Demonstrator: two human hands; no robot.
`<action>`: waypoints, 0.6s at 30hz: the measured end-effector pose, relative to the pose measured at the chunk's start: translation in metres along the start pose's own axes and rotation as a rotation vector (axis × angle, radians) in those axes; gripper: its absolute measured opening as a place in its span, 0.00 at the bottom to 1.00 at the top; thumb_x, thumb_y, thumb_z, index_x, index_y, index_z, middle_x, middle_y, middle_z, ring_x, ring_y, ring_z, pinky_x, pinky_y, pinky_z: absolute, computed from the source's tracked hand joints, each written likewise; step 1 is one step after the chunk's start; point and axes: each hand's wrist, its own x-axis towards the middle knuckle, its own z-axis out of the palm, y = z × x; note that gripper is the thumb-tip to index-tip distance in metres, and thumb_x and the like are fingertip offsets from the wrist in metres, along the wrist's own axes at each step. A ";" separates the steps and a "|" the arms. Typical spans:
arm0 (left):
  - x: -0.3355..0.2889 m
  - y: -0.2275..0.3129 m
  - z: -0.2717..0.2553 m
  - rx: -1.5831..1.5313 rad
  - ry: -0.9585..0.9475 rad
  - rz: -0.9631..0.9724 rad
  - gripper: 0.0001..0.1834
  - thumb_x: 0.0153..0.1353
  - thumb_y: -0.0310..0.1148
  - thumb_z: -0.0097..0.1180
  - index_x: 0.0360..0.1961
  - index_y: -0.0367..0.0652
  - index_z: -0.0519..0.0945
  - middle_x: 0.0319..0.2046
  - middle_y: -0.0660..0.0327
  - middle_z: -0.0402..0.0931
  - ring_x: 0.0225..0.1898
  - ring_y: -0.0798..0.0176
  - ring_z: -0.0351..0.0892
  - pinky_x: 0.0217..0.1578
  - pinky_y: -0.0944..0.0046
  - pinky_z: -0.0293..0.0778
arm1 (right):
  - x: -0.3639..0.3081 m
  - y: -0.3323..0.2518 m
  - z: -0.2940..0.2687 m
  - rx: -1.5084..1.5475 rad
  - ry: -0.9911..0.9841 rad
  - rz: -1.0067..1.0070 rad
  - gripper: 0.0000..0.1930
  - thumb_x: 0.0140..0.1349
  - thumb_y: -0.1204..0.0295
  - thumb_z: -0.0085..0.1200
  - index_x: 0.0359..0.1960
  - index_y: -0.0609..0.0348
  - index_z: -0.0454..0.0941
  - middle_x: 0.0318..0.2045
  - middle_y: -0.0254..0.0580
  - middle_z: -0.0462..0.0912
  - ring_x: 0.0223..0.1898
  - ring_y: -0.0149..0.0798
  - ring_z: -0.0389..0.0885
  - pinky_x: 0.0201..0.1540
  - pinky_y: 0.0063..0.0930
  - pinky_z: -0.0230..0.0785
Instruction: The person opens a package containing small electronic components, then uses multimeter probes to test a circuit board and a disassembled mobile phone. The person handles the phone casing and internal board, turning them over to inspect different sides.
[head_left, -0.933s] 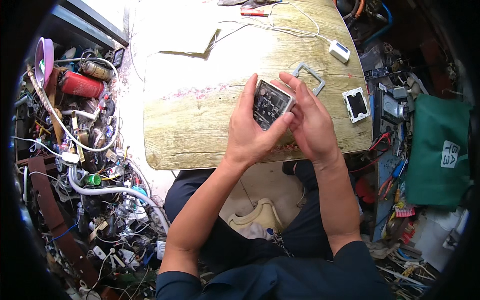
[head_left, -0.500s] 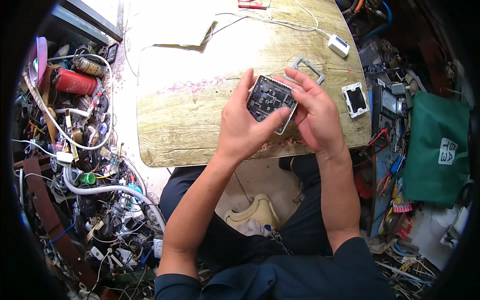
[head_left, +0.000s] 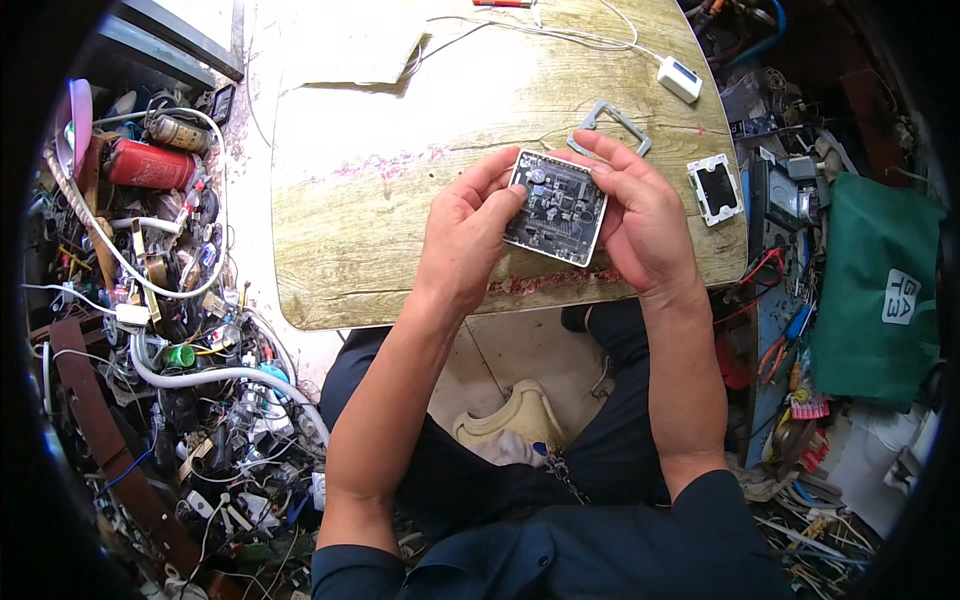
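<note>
A black circuit board in a square white frame (head_left: 556, 212) is held above the near part of the table, its component side facing up. My left hand (head_left: 468, 225) grips its left edge, thumb on the board near the upper left corner and fingers behind. At the right edge, my right hand (head_left: 645, 215) holds the upper right corner between thumb and fingers. A grey rectangular frame (head_left: 632, 130) lies on the table just beyond my right fingers. Farther right lies a white frame with a black middle (head_left: 715, 190).
The wood-patterned table (head_left: 370, 240) also carries a small white box (head_left: 679, 80) with a cable and a pale flat sheet (head_left: 360, 50). Heaped parts and cables with a red cylinder (head_left: 150, 163) crowd the left. A green bag (head_left: 875, 290) and tools stand at the right.
My left thumb has drawn back from the board's lower right part to its upper left. The board has turned slightly and shows more fully between my hands.
</note>
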 end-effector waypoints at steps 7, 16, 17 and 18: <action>0.000 0.000 -0.001 -0.045 -0.005 -0.039 0.29 0.69 0.21 0.55 0.71 0.25 0.70 0.55 0.53 0.83 0.52 0.69 0.82 0.55 0.69 0.77 | 0.000 0.000 -0.002 -0.010 -0.014 0.004 0.25 0.77 0.76 0.41 0.72 0.74 0.61 0.61 0.64 0.79 0.57 0.45 0.84 0.61 0.35 0.79; 0.000 -0.002 0.000 -0.067 0.025 -0.076 0.27 0.69 0.23 0.58 0.68 0.27 0.73 0.49 0.57 0.85 0.47 0.72 0.83 0.50 0.71 0.78 | -0.001 0.005 0.000 -0.093 -0.076 -0.025 0.24 0.75 0.77 0.40 0.71 0.73 0.64 0.61 0.59 0.81 0.57 0.39 0.84 0.61 0.30 0.78; 0.000 -0.002 0.000 -0.072 0.031 -0.082 0.26 0.69 0.23 0.58 0.68 0.27 0.74 0.48 0.57 0.85 0.46 0.73 0.83 0.49 0.71 0.79 | -0.002 0.004 0.001 -0.099 -0.080 -0.023 0.24 0.75 0.77 0.40 0.71 0.73 0.64 0.61 0.58 0.81 0.56 0.39 0.84 0.61 0.30 0.77; 0.000 -0.003 -0.001 -0.070 0.035 -0.078 0.26 0.68 0.23 0.58 0.67 0.27 0.74 0.48 0.58 0.85 0.45 0.73 0.83 0.48 0.71 0.79 | -0.003 0.004 0.002 -0.106 -0.084 -0.022 0.24 0.75 0.77 0.40 0.71 0.73 0.64 0.60 0.58 0.81 0.56 0.39 0.84 0.61 0.29 0.77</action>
